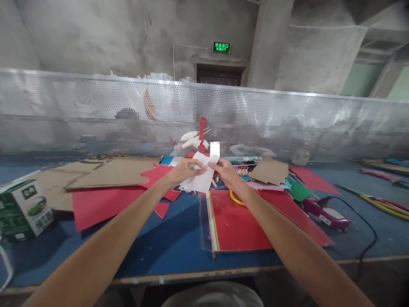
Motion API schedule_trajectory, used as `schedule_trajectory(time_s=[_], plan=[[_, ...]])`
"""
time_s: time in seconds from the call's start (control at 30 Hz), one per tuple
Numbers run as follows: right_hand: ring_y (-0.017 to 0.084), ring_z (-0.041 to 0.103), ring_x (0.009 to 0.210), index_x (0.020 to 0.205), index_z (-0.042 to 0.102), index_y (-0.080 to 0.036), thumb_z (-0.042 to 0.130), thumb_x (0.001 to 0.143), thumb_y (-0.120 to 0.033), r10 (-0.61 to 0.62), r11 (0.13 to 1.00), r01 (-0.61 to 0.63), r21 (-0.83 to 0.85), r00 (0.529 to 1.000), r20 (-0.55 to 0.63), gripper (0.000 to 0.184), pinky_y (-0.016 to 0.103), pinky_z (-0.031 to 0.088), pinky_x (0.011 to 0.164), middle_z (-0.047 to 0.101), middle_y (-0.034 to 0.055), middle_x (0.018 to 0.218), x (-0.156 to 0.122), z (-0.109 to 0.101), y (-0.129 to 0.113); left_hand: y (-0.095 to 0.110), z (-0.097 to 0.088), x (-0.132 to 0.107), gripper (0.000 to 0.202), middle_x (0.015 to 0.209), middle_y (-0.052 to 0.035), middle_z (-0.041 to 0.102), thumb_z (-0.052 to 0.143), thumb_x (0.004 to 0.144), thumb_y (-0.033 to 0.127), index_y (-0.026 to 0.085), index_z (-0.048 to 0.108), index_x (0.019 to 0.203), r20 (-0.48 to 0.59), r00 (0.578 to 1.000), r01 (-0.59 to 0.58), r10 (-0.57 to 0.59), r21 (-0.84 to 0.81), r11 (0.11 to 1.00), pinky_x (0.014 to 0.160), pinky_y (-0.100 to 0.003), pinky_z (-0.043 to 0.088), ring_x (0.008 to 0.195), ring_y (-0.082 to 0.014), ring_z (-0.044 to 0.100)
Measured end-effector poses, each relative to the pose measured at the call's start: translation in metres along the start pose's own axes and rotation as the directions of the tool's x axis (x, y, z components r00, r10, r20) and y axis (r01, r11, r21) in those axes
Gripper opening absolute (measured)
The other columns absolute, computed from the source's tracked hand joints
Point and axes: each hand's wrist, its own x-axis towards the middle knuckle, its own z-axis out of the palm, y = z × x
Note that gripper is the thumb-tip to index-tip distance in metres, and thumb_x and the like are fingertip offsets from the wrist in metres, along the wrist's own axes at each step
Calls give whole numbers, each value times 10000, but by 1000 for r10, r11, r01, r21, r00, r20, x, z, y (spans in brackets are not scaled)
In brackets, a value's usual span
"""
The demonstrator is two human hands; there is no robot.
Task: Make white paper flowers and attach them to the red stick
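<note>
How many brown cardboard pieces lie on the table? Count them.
3. A large cardboard piece at left overlaps a second piece; a smaller piece lies right of the white paper. More may hide under the red sheets.

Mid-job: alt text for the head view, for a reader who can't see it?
The left hand and right hand pinch a jagged white paper piece above a blue worktable strewn with red paper sheets, brown cardboard and a purple corded tool.
</note>
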Motion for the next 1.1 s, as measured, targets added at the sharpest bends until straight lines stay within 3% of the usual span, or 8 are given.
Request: schedule_trajectory(time_s=[0.2,0.3,0.5,0.73,0.87,1.03,1.1], plan=[[187,651,776,1008,658,-144,707,739,-401,-54,998,54,15,998,17,375,303,542,683,706,103,990,2,-3,4,6,2,-5,238,1001,-67,706,674,793,389,216,745,940,106,990,101,-96,-44,994,779,-305,475,877,-175,624],[177,643,746,1018,656,-149,700,740,-431,-67,998,67,-17,998,12,398,286,530,650,708,92,956,3,-5,5,8,2,-6,239,981,-68,709,669,792,381,212,748,940,96,989,115,-113,-15,993,737,-297,475,839,-176,623],[162,626,701,1055,649,-173,669,752,-490,-95,994,94,-59,995,-15,440,264,499,595,706,67,936,5,-6,4,8,4,-5,222,1018,-55,719,646,802,333,249,755,975,68,996,50,-52,39,998,793,-312,472,912,-193,621],[163,606,661,1082,635,-191,588,810,-538,-91,984,87,-155,996,-20,443,274,503,588,693,53,855,5,-8,5,6,6,-4,243,982,-43,734,588,805,266,265,767,969,153,986,52,-61,66,996,806,-314,480,868,-183,633],[159,592,645,1069,624,-197,557,830,-546,-117,975,116,-189,993,5,429,270,496,582,675,38,823,3,-7,5,7,8,-4,210,990,-35,734,655,765,304,268,771,936,155,987,23,-40,111,994,870,-331,463,923,-202,629],[151,593,633,1064,583,-181,407,908,-572,-89,937,90,-338,996,20,457,243,465,563,669,45,803,6,-16,-5,8,8,-3,181,1021,-32,726,661,766,295,268,764,912,152,988,-1,-13,92,996,958,-354,422,1008,-209,619],[153,599,629,1065,573,-173,294,952,-547,-49,857,60,-511,998,36,480,243,446,562,674,65,826,8,-28,-11,6,6,-3,197,1046,-31,717,637,787,301,265,756,939,104,994,24,-35,108,994,954,-350,422,1019,-207,613]])
